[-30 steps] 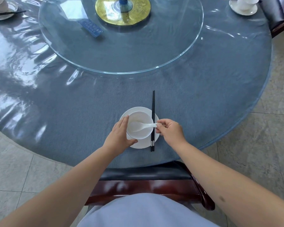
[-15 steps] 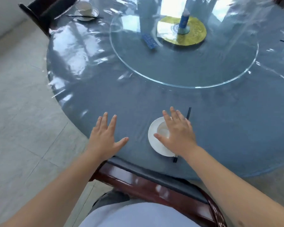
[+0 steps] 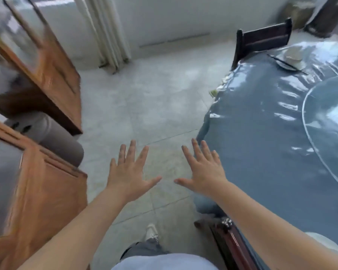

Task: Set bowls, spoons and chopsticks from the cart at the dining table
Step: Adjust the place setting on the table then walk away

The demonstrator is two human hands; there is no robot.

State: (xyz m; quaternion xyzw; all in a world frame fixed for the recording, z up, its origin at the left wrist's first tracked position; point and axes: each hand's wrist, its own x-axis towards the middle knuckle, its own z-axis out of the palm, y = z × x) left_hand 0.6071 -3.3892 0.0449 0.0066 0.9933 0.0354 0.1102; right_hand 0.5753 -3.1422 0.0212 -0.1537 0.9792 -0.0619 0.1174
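Observation:
My left hand and my right hand are both held out over the tiled floor, palms down, fingers spread, holding nothing. The round dining table with its blue cloth under clear plastic lies to my right. At its far edge a white bowl stands on a saucer with black chopsticks laid beside it. The place setting in front of me a moment ago is out of view. No cart can be made out.
A wooden glass-fronted cabinet stands at the left, with a grey cushioned seat between its sections. A dark wooden chair sits at the table's far side, another chair's frame by my right arm. The glass turntable's rim shows at right.
I let go of the spoon and bowl, lifted both hands off the setting and turned left, away from the table; the view now faces the floor and cabinet.

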